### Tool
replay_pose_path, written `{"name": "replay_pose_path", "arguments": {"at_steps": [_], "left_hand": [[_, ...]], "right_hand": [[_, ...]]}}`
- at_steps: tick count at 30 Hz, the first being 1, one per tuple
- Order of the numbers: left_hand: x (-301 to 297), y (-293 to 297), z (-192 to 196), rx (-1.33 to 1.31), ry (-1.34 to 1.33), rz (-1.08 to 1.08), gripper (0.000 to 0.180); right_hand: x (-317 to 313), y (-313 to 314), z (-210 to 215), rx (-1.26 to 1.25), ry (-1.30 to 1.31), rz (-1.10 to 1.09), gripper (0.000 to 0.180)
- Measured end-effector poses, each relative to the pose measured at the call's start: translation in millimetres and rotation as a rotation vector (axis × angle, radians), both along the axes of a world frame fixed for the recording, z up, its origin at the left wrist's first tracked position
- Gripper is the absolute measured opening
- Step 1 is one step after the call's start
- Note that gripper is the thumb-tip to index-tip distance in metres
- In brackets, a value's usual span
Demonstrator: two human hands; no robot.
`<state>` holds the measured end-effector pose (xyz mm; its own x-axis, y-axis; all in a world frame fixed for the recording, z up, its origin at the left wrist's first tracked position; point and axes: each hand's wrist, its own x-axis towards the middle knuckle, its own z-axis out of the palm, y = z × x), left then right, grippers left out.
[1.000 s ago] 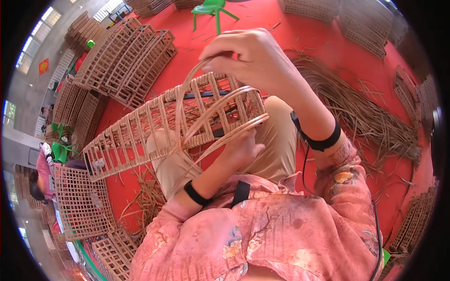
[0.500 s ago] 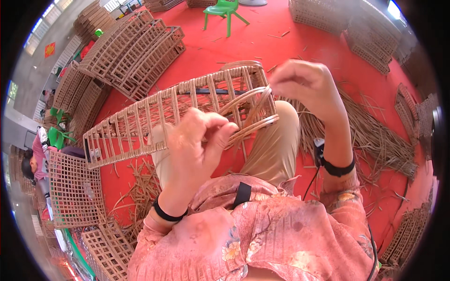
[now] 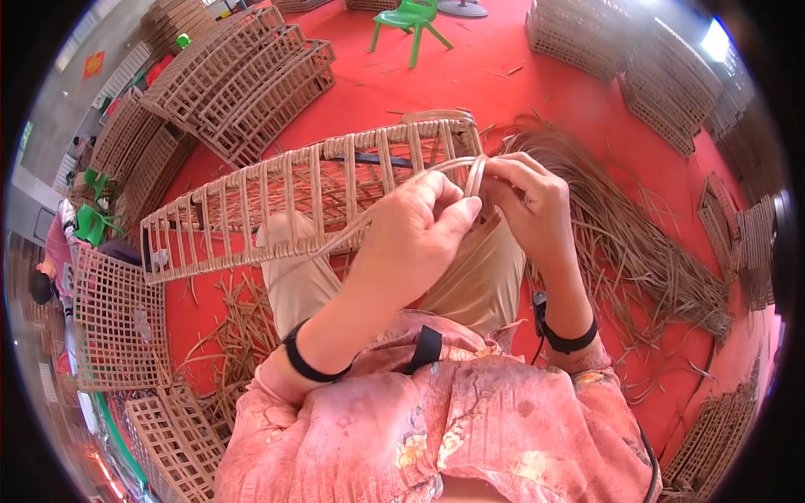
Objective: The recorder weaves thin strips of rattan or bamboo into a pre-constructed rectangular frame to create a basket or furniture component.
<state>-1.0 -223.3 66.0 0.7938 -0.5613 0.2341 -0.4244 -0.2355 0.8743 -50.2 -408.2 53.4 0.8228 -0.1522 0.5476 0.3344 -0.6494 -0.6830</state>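
Note:
A long woven rattan basket (image 3: pixel 243 264) lies on its side across my knees, its slatted wall slanting up from left to right. Flat strips of rattan (image 3: pixel 475 178) loop round its right-hand corner. My left hand (image 3: pixel 419 226) is closed in a pinch on a strip beside that corner, thumb against the loop. Just to the right, my right hand (image 3: pixel 532 197) has its fingers bent and pinched at the same loop. A pale strip trails leftward from near my left hand. The exact contact of the fingertips is partly hidden.
Loose rattan strips (image 3: pixel 646 243) lie in a long bundle on the red floor at right, with scraps (image 3: pixel 243 323) at left. Stacked baskets (image 3: pixel 239 80) stand at far left, more (image 3: pixel 579 38) at far right. A green chair (image 3: pixel 409 18) is ahead; a person (image 3: pixel 57 251) sits at left.
Both hands have come together at the basket's right corner; my right hand moved down, my left moved up and right. The strips there are now drawn into a closer loop.

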Motion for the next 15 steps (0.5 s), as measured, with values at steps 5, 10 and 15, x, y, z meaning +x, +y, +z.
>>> {"name": "replay_pose_path", "arguments": {"at_steps": [5,10,15], "left_hand": [[-11,35,35,-0.175,0.86,-0.303,0.018],[-2,92,50,-0.189,0.596,-0.217,0.02],[-3,114,52,-0.215,0.665,-0.254,0.019]], "right_hand": [[-4,20,-5,-0.197,-0.238,-0.101,0.021],[4,36,4,-0.417,-0.303,-0.111,0.03],[15,39,12,-0.67,-0.281,-0.187,0.021]]}}
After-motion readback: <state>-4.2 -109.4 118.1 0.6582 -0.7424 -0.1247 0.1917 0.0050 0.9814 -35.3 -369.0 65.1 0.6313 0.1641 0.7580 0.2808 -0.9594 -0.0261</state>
